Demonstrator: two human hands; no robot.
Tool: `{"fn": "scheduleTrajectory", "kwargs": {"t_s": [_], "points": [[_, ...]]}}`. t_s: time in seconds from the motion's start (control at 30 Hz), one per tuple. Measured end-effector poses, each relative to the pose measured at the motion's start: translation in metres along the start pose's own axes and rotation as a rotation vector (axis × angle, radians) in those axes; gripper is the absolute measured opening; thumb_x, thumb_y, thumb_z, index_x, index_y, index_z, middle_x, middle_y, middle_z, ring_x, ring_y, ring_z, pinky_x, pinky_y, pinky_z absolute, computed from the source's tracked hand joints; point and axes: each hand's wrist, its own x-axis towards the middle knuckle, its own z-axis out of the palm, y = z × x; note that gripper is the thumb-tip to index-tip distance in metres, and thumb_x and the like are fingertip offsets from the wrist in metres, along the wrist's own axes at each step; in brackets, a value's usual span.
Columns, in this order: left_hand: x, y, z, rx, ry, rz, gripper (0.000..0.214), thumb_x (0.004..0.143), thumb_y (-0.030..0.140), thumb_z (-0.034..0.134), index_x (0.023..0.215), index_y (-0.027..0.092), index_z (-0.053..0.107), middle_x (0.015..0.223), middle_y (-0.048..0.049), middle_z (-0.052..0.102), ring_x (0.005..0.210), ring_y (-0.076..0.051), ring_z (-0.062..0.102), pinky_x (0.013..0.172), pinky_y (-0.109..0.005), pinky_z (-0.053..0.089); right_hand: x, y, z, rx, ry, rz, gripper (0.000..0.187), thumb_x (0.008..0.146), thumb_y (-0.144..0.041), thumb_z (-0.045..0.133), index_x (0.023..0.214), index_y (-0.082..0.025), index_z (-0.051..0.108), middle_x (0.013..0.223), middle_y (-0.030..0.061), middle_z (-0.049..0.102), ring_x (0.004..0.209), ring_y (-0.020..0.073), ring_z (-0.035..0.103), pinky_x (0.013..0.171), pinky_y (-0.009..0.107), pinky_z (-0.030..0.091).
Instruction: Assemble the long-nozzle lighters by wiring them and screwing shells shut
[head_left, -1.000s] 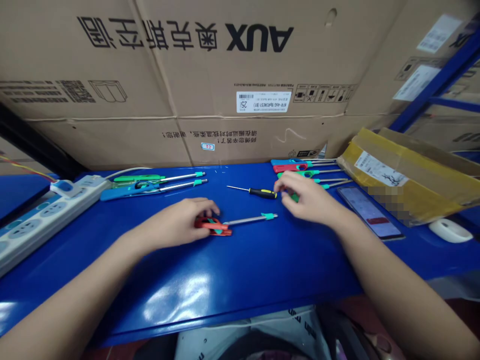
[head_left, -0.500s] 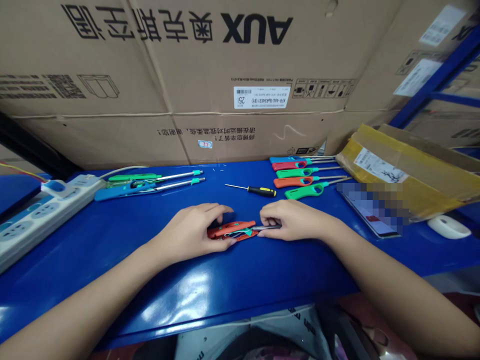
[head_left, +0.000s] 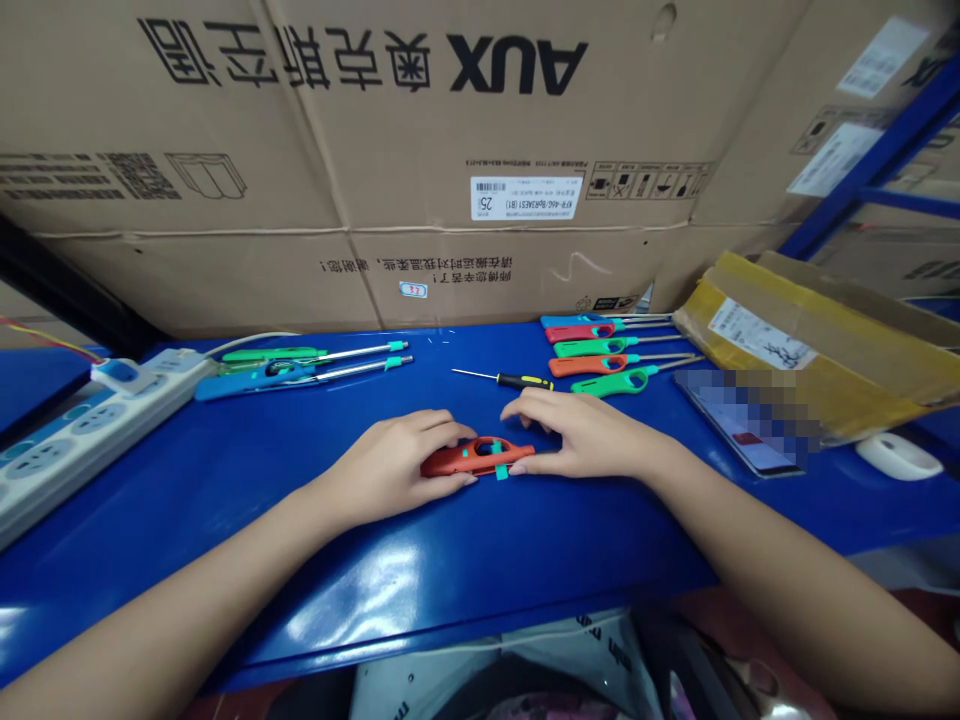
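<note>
My left hand [head_left: 409, 462] is wrapped round the wide end of a red-orange gas lighter casing [head_left: 469, 458], thumb on its near edge and fingers on its far edge. The casing lies on its side near the middle of the table. A teal piece [head_left: 501, 470] sticks out of its near edge, and teal also shows by the trigger opening. My right hand [head_left: 581, 435] is open at the casing's narrow end, its thumb at the tip and its fingers spread beyond it. No metal tube shows at that end. A black and yellow screwdriver [head_left: 525, 382] lies just past my right fingers.
Several coloured lighters, one green [head_left: 611, 383], lie at the back right. On the left are lighters with metal tubes, one blue [head_left: 251, 380], beside a power strip [head_left: 97, 430]. A phone [head_left: 739, 425], a white mouse [head_left: 898, 456] and a yellow-taped carton [head_left: 810, 350] occupy the right.
The casing halves, apart before with the inside showing, now sit together as one body. My right hand has let go of the grey metal part it pinched, and its fingers have spread.
</note>
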Motion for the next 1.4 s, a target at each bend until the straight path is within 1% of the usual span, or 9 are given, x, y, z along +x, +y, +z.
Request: {"fn": "scheduleTrajectory", "kwargs": {"t_s": [0.07, 0.17, 0.3, 0.5, 0.77, 0.93, 1.1, 1.2, 1.4], "points": [[0.001, -0.002, 0.009, -0.044, 0.048, 0.019, 0.038, 0.096, 0.044, 0.061, 0.129, 0.026, 0.058, 0.115, -0.0043, 0.066, 0.102, -0.021, 0.065, 0.083, -0.03, 0.051, 0.001, -0.001, 0.003, 0.004, 0.001, -0.041, 0.048, 0.09, -0.055, 0.065, 0.126, -0.024, 0.057, 0.117, 0.0053, 0.065, 0.099, 0.0198, 0.063, 0.076, 0.029, 0.045], [0.001, -0.003, 0.016, -0.073, 0.103, 0.025, 0.041, 0.095, 0.047, 0.062, 0.129, 0.025, 0.058, 0.115, -0.0051, 0.066, 0.102, -0.02, 0.065, 0.085, -0.031, 0.052, 0.002, -0.002, 0.006, 0.01, -0.037, -0.066, 0.034, 0.093, -0.042, 0.064, 0.12, -0.023, 0.06, 0.106, 0.0037, 0.066, 0.089, 0.0171, 0.062, 0.071, 0.027, 0.044], [0.0, -0.002, 0.012, 0.008, 0.12, 0.0, 0.045, 0.092, 0.047, 0.063, 0.129, 0.022, 0.06, 0.104, -0.0053, 0.068, 0.093, -0.021, 0.066, 0.079, -0.032, 0.052, 0.002, -0.002, 0.005, 0.032, -0.055, -0.009, 0.022, 0.09, -0.038, 0.066, 0.102, -0.02, 0.065, 0.086, -0.0003, 0.066, 0.069, 0.0132, 0.055, 0.06, 0.025, 0.036], [0.001, -0.001, 0.004, 0.051, 0.089, 0.037, 0.032, 0.098, 0.044, 0.055, 0.115, 0.021, 0.068, 0.1, -0.0065, 0.07, 0.087, -0.021, 0.064, 0.075, -0.032, 0.05, 0.002, 0.0, 0.003, 0.034, -0.047, -0.003, 0.01, 0.091, -0.027, 0.063, 0.097, -0.019, 0.066, 0.085, 0.0, 0.066, 0.071, 0.0124, 0.055, 0.061, 0.024, 0.034], [0.001, -0.004, 0.01, -0.012, 0.055, -0.012, 0.033, 0.096, 0.047, 0.056, 0.115, 0.021, 0.067, 0.104, -0.0056, 0.065, 0.091, -0.021, 0.062, 0.078, -0.032, 0.05, 0.001, -0.001, 0.001, 0.015, -0.061, -0.018, 0.023, 0.092, -0.041, 0.065, 0.099, -0.019, 0.067, 0.087, 0.0015, 0.066, 0.073, 0.0138, 0.056, 0.062, 0.025, 0.034], [0.001, -0.003, 0.01, -0.057, 0.048, -0.032, 0.031, 0.096, 0.047, 0.056, 0.11, 0.02, 0.065, 0.105, -0.0051, 0.064, 0.089, -0.02, 0.063, 0.076, -0.031, 0.05, 0.002, -0.002, 0.001, -0.014, -0.051, -0.027, 0.023, 0.092, -0.041, 0.067, 0.097, -0.019, 0.066, 0.086, 0.0003, 0.065, 0.071, 0.0131, 0.056, 0.06, 0.024, 0.032], [0.003, -0.001, 0.011, -0.12, 0.079, -0.045, 0.032, 0.099, 0.048, 0.053, 0.11, 0.02, 0.063, 0.102, -0.005, 0.062, 0.084, -0.018, 0.061, 0.075, -0.03, 0.049, 0.003, -0.003, 0.004, -0.063, 0.008, -0.001, 0.041, 0.086, -0.059, 0.068, 0.097, -0.02, 0.062, 0.09, 0.0012, 0.067, 0.08, 0.0172, 0.062, 0.062, 0.026, 0.034], [0.002, -0.001, 0.011, -0.136, 0.109, -0.039, 0.032, 0.1, 0.047, 0.052, 0.111, 0.02, 0.064, 0.098, -0.0048, 0.062, 0.083, -0.017, 0.06, 0.074, -0.029, 0.049, 0.003, -0.003, 0.005, -0.049, 0.006, 0.015, 0.04, 0.086, -0.055, 0.069, 0.106, -0.021, 0.061, 0.097, 0.0024, 0.07, 0.086, 0.0199, 0.065, 0.064, 0.026, 0.037], [0.002, -0.002, 0.012, -0.136, 0.136, -0.024, 0.031, 0.1, 0.043, 0.052, 0.116, 0.021, 0.065, 0.093, -0.0041, 0.065, 0.079, -0.016, 0.061, 0.07, -0.027, 0.048, 0.002, -0.005, 0.004, 0.021, -0.017, 0.034, 0.038, 0.089, -0.036, 0.064, 0.124, -0.023, 0.059, 0.103, 0.0028, 0.072, 0.082, 0.0176, 0.066, 0.065, 0.026, 0.043]]}}
